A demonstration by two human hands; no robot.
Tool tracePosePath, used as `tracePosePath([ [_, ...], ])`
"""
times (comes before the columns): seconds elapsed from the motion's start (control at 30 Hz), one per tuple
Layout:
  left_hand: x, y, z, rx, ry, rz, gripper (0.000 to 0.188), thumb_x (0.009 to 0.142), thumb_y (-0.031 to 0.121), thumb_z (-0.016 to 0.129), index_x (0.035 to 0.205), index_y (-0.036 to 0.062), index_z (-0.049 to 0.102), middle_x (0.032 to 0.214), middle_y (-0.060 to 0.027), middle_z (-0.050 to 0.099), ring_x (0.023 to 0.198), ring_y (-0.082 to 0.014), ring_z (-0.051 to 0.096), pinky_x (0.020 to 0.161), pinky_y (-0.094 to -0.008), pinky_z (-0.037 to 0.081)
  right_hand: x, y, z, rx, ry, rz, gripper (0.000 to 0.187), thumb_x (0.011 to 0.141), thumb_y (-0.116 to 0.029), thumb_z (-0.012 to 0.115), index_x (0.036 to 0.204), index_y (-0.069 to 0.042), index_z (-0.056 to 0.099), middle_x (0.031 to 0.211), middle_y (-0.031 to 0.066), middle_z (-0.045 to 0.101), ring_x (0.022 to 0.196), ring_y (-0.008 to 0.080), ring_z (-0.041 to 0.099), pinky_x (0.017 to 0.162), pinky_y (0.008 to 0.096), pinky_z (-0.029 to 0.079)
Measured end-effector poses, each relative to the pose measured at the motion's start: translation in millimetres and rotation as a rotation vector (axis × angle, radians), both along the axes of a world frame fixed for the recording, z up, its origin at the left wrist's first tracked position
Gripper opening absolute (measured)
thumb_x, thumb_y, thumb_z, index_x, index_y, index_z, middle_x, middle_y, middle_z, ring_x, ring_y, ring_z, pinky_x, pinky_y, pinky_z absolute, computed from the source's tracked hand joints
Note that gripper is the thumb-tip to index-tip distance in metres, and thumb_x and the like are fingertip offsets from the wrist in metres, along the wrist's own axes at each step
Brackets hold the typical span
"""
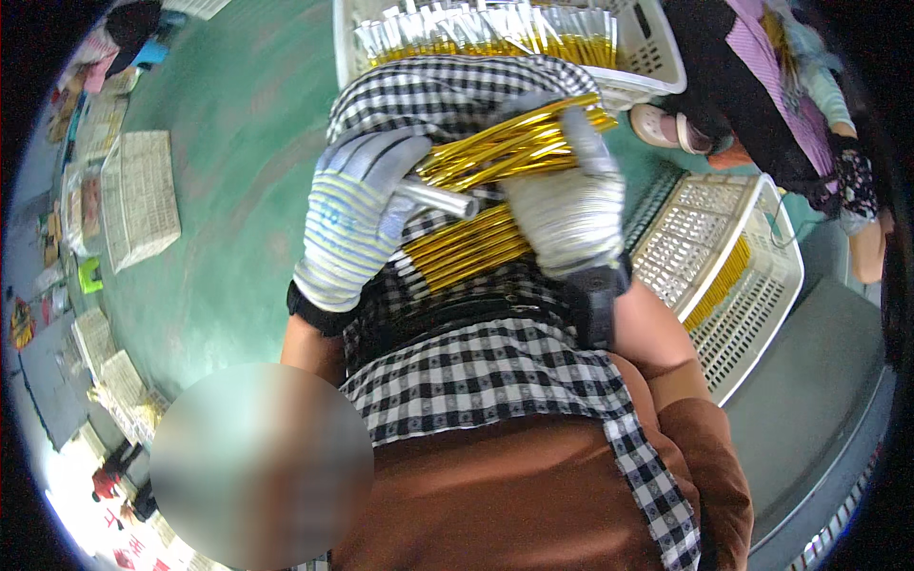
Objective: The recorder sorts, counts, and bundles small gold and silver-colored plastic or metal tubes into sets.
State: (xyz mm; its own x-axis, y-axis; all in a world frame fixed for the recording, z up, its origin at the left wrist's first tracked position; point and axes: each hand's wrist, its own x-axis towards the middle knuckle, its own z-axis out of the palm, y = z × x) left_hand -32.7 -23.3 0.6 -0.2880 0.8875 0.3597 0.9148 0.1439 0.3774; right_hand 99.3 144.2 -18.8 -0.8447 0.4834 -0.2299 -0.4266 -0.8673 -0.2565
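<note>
My left hand, in a striped white-and-grey glove, is closed around a short silver tube; its fingertips touch the left end of a bundle of shiny gold sticks. That bundle is gripped from the right by my right hand, gloved the same way, thumb lying along the sticks. Below it, across my lap, a second row of gold sticks with whitish left tips lies side by side, its right end hidden behind the right hand. A black-and-white checked apron covers my lap.
Beyond my knees stands a white crate of gold sticks with silver-white ends. At right, another white crate and gold sticks sit beside a grey surface. A co-worker's shoe is near. Pale baskets line the left.
</note>
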Motion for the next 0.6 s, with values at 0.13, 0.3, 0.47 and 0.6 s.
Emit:
tracePosePath([
  [0.13,7,5,1,-0.035,-0.010,0.044,0.038,0.082,0.030,0.052,0.114,0.0100,0.059,0.113,-0.0104,0.059,0.104,-0.0307,0.055,0.095,-0.0426,0.038,22,39,-21,0.299,-0.039,-0.167,0.029,0.092,-0.013,0.051,0.119,-0.002,0.052,0.113,0.0114,0.059,0.108,0.0248,0.054,0.101,0.0415,0.040],
  [0.3,7,10,0,-0.077,0.057,-0.023,0.036,0.078,0.025,0.056,0.110,0.0105,0.062,0.112,-0.0081,0.060,0.106,-0.0283,0.054,0.098,-0.0419,0.037,33,65,-18,0.496,-0.186,-0.164,0.034,0.088,-0.011,0.058,0.120,-0.001,0.052,0.108,0.0100,0.060,0.096,0.0199,0.058,0.094,0.0312,0.043],
  [0.47,-3,4,-1,-0.071,-0.008,-0.051,0.038,0.079,0.027,0.055,0.112,0.0084,0.062,0.114,-0.0097,0.060,0.109,-0.0303,0.054,0.100,-0.0423,0.036,37,63,-13,1.638,-0.494,0.220,0.047,0.078,-0.025,0.068,0.116,0.000,0.057,0.112,0.0142,0.059,0.103,0.0254,0.057,0.091,0.0328,0.043],
  [0.6,-9,-7,4,-0.035,-0.164,-0.022,0.045,0.080,0.035,0.054,0.113,0.0042,0.060,0.115,-0.0143,0.059,0.110,-0.0344,0.053,0.098,-0.0430,0.039,33,67,-8,2.113,-0.398,0.250,0.057,0.072,-0.032,0.072,0.118,-0.003,0.055,0.119,0.0182,0.054,0.111,0.0350,0.052,0.097,0.0394,0.039],
])
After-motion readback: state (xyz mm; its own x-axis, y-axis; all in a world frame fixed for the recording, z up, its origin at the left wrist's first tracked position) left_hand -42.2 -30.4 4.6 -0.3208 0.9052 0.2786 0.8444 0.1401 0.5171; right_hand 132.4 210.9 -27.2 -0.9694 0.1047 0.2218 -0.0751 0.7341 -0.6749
